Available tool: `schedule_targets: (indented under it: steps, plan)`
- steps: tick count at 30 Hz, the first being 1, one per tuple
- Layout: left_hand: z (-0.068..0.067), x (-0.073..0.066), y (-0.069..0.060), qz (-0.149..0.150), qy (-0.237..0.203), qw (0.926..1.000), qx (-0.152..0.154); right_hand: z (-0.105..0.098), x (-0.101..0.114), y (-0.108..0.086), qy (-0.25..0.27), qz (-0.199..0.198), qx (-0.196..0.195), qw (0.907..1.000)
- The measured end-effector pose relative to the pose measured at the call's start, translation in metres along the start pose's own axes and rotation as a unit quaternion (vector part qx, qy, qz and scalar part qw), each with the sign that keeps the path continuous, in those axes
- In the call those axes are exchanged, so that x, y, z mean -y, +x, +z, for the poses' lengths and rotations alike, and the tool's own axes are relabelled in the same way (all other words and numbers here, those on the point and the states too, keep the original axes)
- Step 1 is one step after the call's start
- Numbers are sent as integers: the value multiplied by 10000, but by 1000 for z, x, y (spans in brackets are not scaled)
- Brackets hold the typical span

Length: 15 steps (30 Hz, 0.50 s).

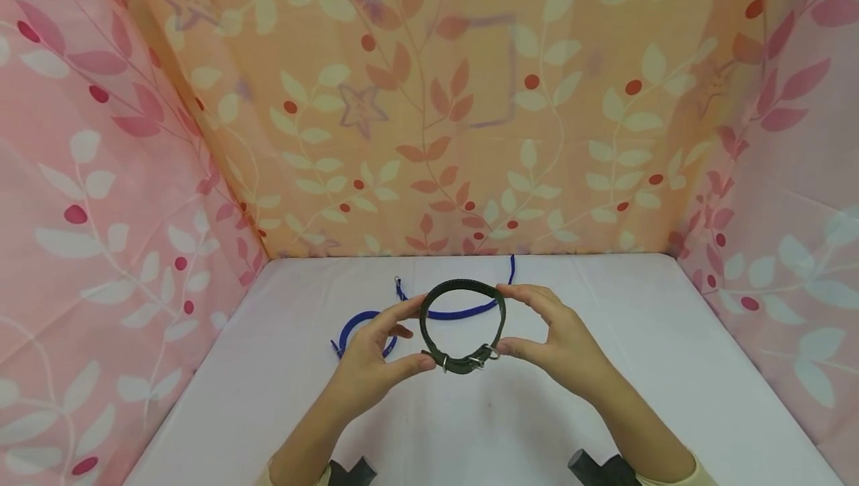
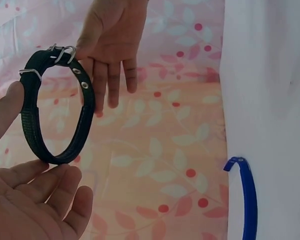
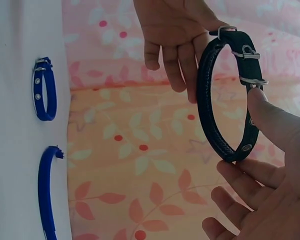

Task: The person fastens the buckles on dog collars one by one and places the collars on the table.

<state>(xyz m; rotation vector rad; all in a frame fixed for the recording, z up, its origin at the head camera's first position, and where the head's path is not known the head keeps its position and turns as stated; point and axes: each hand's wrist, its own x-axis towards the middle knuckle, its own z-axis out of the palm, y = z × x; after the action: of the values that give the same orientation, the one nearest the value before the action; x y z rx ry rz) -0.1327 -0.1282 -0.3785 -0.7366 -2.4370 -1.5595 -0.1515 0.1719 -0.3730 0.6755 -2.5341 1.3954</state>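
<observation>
A dark green buckled pet collar (image 1: 463, 285), closed into a ring, is held up above the white table between both hands. My left hand (image 1: 365, 367) pinches its left side, thumb low near the buckle and fingertip high. Opposite, my right hand (image 1: 570, 344) grips the right side the same way, its thumb by a metal ring. The left wrist view shows metal eyelets in the collar band (image 2: 87, 112). Behind the left hand lies a looped blue collar (image 3: 51, 95), partly hidden in the head view. A blue strap (image 1: 463, 314) stretches behind the held collar.
The white table (image 1: 624, 307) runs back to an orange leaf-patterned sheet (image 1: 416, 98). Pink floral sheets stand on the left (image 1: 101, 210) and right (image 1: 798, 195). Dark wrist mounts show at the bottom of the head view.
</observation>
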Motion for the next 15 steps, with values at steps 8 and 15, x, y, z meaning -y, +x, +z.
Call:
schedule_targets:
  steps: [8,15]
  plan:
    - [0,3,4,-392,261,9986,-243,3,-6,4,79,-97,25,9999]
    - [3,18,10,-1055,392,9927,-433,14,-21,11,143,255,71,9995]
